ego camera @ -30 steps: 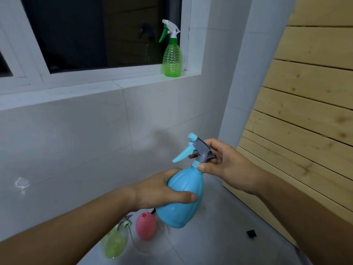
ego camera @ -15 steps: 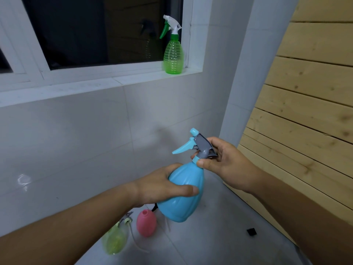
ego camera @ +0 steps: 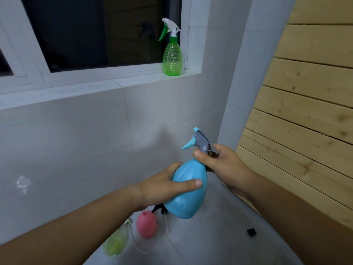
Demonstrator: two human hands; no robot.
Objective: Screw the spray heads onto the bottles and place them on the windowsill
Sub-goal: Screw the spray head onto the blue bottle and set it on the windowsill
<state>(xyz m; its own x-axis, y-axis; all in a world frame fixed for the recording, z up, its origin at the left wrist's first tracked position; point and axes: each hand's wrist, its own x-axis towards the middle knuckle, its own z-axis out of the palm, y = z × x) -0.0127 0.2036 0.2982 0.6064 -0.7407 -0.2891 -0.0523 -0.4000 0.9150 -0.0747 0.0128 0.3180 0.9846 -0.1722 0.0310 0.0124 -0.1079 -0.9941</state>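
Room: a white-tiled corner, with pale wooden slats [ego camera: 305, 119] on the right and a dark window above.
Windowsill [ego camera: 80, 88]: a white ledge with one finished green spray bottle [ego camera: 172, 58] upright at its right end, head on.
Floor [ego camera: 219, 236]: grey tile. A pink bottle [ego camera: 146, 224] with no head and a yellow-green bottle [ego camera: 115, 243] lie below the hands, with a black sprayer part beside them, half hidden.
Blue bottle [ego camera: 188, 190]: held in the air between both hands, well below the sill and tilted a little.
Left hand [ego camera: 162, 185]: wrapped round the bottle's belly, thumb across the front.
Right hand [ego camera: 219, 165]: closed round the neck collar under the grey-and-blue spray head [ego camera: 200, 141].
Change: over the last second the right hand has slid down from the head onto the collar, and the trigger points more steeply upward.
Meaning: the head looks seated; the last tightening seems under way, then the lift to the sill.
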